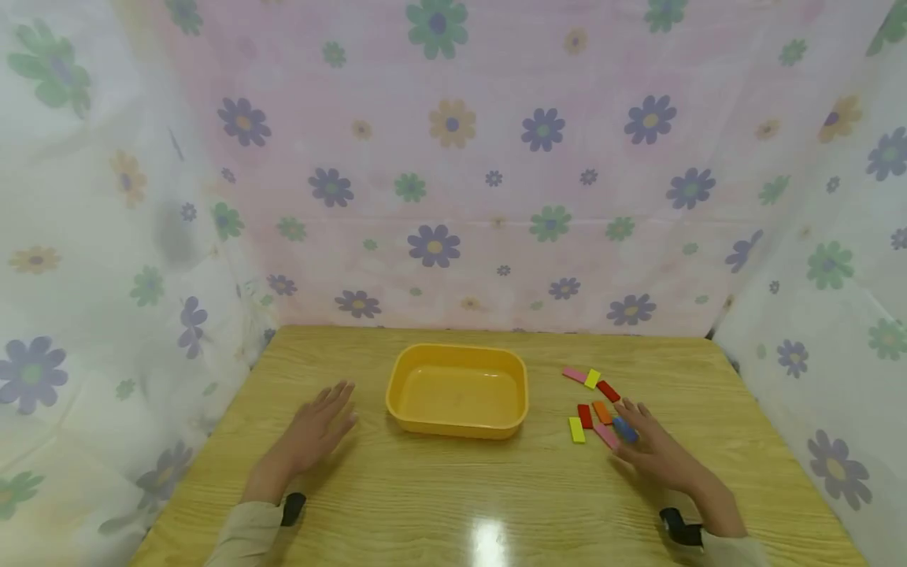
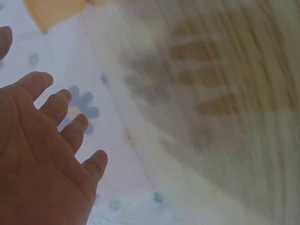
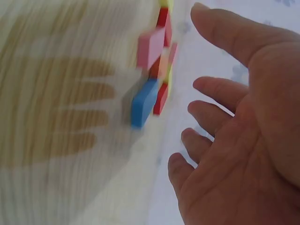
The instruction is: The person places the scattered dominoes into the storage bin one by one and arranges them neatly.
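Observation:
My left hand hovers over the table left of the yellow basin, fingers extended and holding nothing. In the left wrist view its fingers are spread apart. My right hand is beside a scatter of small coloured blocks, its fingers loosely extended and nothing in its grasp. Nearest to it is a blue block, partly covered by the hand in the head view. Around it lie an orange block, pink blocks, red blocks and yellow blocks.
A yellow rectangular basin stands at the middle of the wooden table. Flower-printed curtains hang behind the table and along both sides. Each wrist wears a black strap.

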`<state>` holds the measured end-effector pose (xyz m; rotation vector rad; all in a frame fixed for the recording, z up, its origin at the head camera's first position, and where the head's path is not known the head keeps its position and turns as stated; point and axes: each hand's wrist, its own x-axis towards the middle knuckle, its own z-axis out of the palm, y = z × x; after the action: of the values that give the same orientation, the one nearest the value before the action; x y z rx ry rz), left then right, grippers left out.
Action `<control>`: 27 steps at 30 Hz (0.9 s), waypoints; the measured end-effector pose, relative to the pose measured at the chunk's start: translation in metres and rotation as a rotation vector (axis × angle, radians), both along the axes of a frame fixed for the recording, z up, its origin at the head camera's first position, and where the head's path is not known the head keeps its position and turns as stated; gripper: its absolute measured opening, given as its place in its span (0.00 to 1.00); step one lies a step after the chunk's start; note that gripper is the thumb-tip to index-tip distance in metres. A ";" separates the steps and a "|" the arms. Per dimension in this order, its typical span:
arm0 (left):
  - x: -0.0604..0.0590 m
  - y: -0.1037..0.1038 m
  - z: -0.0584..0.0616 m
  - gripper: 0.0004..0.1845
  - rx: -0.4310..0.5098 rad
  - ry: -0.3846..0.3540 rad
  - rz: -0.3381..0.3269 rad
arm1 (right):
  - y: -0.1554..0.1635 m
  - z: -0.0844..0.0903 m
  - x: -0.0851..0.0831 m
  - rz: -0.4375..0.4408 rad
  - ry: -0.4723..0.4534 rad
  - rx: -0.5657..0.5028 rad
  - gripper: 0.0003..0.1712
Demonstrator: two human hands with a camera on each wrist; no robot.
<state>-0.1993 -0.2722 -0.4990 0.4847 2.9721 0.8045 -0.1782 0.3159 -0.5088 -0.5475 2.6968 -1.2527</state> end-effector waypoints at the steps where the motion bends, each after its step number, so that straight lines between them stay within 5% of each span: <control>1: 0.000 0.003 0.001 0.35 0.002 0.012 -0.009 | -0.003 0.001 -0.001 0.017 -0.006 -0.012 0.43; 18: -0.015 0.047 0.010 0.35 -0.120 0.148 -0.164 | -0.035 -0.005 -0.026 0.136 0.043 0.130 0.44; 27: -0.017 0.055 0.010 0.36 -0.133 0.157 -0.213 | -0.037 -0.008 -0.038 0.161 0.033 0.175 0.43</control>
<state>-0.2162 -0.2174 -0.4888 0.8751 3.0152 0.5701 -0.2164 0.2787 -0.5163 -0.7509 2.6908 -0.9659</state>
